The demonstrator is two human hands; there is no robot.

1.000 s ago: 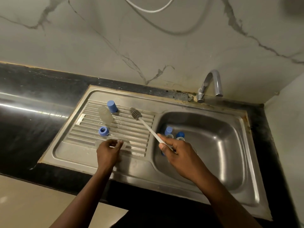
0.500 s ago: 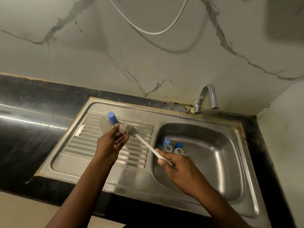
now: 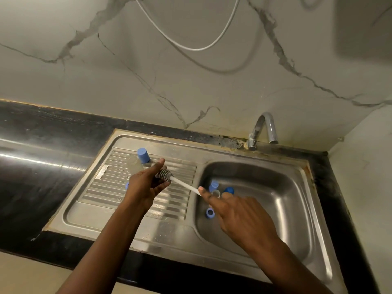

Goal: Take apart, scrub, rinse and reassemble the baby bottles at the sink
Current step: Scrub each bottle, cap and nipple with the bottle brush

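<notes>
My left hand (image 3: 146,186) is raised over the drainboard and pinches a small clear bottle part (image 3: 157,176), mostly hidden by the fingers. The grey bristled head of the bottle brush (image 3: 165,174) is pressed against that part inside my left hand. My right hand (image 3: 237,215) grips the far end of the brush's white handle. On the drainboard, a clear bottle (image 3: 134,164) lies beside an upright blue cap (image 3: 142,154). A blue ring (image 3: 127,185) peeks out behind my left wrist. In the basin are a blue cap (image 3: 213,185), a blue ring (image 3: 210,212) and another blue piece (image 3: 229,190).
The steel sink (image 3: 301,209) has a ribbed drainboard on its left, set in a black counter (image 3: 42,145). A chrome faucet (image 3: 264,128) stands at the back, with no water seen running. A white cable (image 3: 191,47) hangs on the marble wall.
My left hand picked up the small clear part from the drainboard and lifted it. My right hand brought the brush head to it and into my left hand.
</notes>
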